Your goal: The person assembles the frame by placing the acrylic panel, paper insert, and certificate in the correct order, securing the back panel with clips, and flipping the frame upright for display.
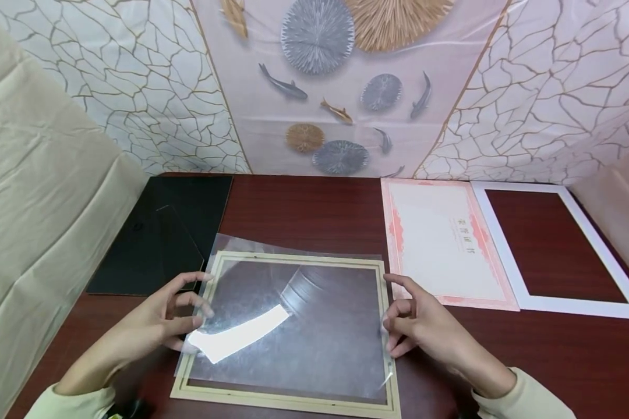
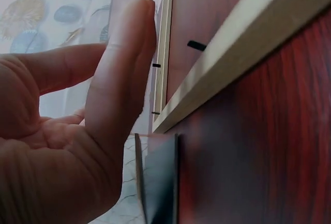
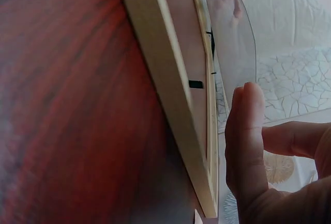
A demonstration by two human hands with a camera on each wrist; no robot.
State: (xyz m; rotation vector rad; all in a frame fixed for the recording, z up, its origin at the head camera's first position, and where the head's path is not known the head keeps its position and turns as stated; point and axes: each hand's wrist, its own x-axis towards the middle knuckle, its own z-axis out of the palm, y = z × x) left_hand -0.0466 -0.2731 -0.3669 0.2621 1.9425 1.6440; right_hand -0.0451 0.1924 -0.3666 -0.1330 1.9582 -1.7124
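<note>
A clear plastic sheet (image 1: 314, 326) bends and reflects light above a pale picture frame (image 1: 285, 400) lying on the table. My left hand (image 1: 159, 320) pinches the sheet's left edge, thumb and fingers bent around it. At the opposite edge, my right hand (image 1: 421, 326) pinches the sheet with curled fingers. In the right wrist view, the sheet (image 3: 235, 43) bows upward over the frame (image 3: 170, 69), its edge at my fingertips. Small black tabs (image 2: 196, 45) stick out from the frame's inner side in the left wrist view.
A black backing board (image 1: 126, 250) with a stand flap lies at the left. To the right are a pink-bordered certificate (image 1: 435, 250) and a white mat border (image 1: 571, 304). A patterned cloth (image 1: 325, 116) hangs behind the dark red table (image 1: 304, 203).
</note>
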